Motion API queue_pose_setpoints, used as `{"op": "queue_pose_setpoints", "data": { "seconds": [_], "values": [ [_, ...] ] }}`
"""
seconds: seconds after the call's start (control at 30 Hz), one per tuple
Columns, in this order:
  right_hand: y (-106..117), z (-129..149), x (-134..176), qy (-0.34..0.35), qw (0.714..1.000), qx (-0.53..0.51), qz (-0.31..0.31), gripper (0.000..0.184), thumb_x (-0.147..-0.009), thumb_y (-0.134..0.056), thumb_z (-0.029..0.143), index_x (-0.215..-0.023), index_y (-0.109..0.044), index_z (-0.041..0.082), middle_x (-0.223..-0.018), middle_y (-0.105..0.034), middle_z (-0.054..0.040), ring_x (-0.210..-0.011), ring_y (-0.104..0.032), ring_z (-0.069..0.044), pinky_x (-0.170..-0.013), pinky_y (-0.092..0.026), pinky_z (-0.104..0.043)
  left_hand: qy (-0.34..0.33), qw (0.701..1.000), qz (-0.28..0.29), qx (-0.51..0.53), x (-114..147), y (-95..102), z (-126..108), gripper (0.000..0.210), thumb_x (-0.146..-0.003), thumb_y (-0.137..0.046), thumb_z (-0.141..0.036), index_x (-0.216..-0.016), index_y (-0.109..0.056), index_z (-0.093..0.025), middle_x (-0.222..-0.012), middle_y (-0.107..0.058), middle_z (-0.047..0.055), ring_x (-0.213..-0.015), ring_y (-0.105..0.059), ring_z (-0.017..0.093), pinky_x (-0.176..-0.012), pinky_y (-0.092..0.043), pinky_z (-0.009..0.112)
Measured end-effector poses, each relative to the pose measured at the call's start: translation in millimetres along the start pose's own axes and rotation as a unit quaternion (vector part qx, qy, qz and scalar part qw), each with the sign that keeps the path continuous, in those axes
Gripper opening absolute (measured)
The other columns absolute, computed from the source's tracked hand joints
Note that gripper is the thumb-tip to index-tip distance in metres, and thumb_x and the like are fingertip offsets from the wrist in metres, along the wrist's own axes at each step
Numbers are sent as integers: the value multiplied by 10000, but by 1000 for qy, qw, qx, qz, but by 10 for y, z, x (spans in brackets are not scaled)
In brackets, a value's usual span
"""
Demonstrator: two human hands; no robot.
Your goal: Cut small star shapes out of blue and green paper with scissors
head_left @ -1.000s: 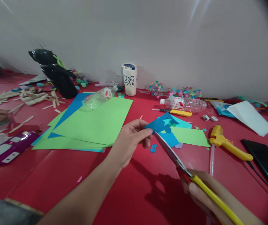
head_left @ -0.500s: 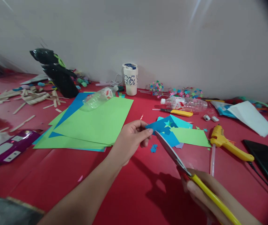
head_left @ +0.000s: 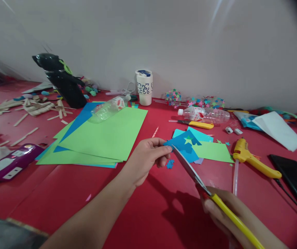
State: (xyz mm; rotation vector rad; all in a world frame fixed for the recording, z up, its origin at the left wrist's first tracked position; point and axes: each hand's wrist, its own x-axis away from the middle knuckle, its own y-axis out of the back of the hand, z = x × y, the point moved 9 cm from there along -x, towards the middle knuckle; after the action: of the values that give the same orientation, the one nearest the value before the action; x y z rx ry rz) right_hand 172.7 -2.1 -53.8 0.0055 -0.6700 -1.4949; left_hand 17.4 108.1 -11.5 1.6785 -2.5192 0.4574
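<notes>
My left hand (head_left: 152, 156) pinches the left corner of a piece of blue paper (head_left: 181, 141), held above the table. A star-shaped hole in the paper lets the green below show through. My right hand (head_left: 223, 207) grips scissors (head_left: 224, 209) with yellow and red handles. Their blade tips touch or nearly touch the paper beside my left fingertips, and the blades look nearly closed. Small blue paper stars (head_left: 170, 164) lie on the table under the paper. Behind it are a light green sheet (head_left: 214, 151) and turquoise paper (head_left: 202, 135).
Large green sheets (head_left: 107, 138) lie at left under a plastic bottle (head_left: 109, 109). A yellow glue gun (head_left: 254, 159) and a black phone (head_left: 293, 183) are at right. Further back stand a white cup (head_left: 145, 88) and a black bottle (head_left: 62, 81); a yellow cutter (head_left: 201, 125) lies near another plastic bottle (head_left: 205, 114).
My left hand and the blue paper have shifted slightly down and right, tilting the paper. A striped stick behind my hand shows more now. The scissors have barely moved.
</notes>
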Motion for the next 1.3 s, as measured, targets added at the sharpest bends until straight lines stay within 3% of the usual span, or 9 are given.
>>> {"op": "queue_pose_setpoints", "data": {
  "seconds": [0.27, 0.5, 0.9, 1.07, 1.23, 1.3],
  "values": [
    [65, 113, 55, 49, 998, -27, -37, 527, -645, -531, 708, -545, -518, 191, -495, -448, 27, -459, -436, -121, -457, -430, -210, -9, 998, 31, 52, 23, -125, 50, 171, -761, -597, -285, -709, -550, -129, -627, -578, -3, -468, -499, 50, -476, -387, 178],
    [21, 130, 66, 59, 998, -6, -29, 588, -652, -439, 773, -570, -489, 193, -503, -403, 40, -452, -410, -111, -410, -373, -204, -57, 995, 28, 78, 42, -131, -12, 144, -785, -566, -244, -688, -511, -154, -614, -554, -20, -477, -499, 55, -473, -398, 175],
    [-13, 158, 105, 91, 994, 9, 62, 542, -704, -419, 740, -616, -426, 205, -561, -428, 33, -457, -362, -99, -395, -310, -198, -89, 996, 16, -15, 71, -34, -166, 105, -756, -592, -217, -689, -535, -159, -521, -512, -48, -403, -447, 45, -429, -364, 177],
    [15, 200, 115, 83, 996, 5, 38, 555, -676, -434, 758, -602, -412, 208, -553, -418, 36, -477, -395, -109, -415, -337, -202, -83, 995, 11, -53, 74, -19, -190, 112, -747, -595, -226, -679, -546, -152, -535, -523, -37, -400, -446, 47, -421, -359, 184],
    [57, 203, 102, 47, 999, 7, 18, 596, -610, -451, 799, -565, -466, 205, -503, -434, 39, -412, -356, -93, -338, -275, -194, -75, 995, 16, -65, 77, -23, -193, 105, -747, -586, -228, -680, -556, -152, -528, -522, -38, -394, -443, 45, -420, -352, 184],
    [86, 223, 97, 53, 999, 11, 5, 609, -590, -463, 806, -535, -488, 199, -481, -431, 38, -418, -360, -95, -370, -313, -200, -75, 995, 16, -70, 80, -19, -196, 104, -743, -587, -228, -678, -562, -151, -525, -523, -37, -394, -441, 45, -413, -344, 181]
  ]
}}
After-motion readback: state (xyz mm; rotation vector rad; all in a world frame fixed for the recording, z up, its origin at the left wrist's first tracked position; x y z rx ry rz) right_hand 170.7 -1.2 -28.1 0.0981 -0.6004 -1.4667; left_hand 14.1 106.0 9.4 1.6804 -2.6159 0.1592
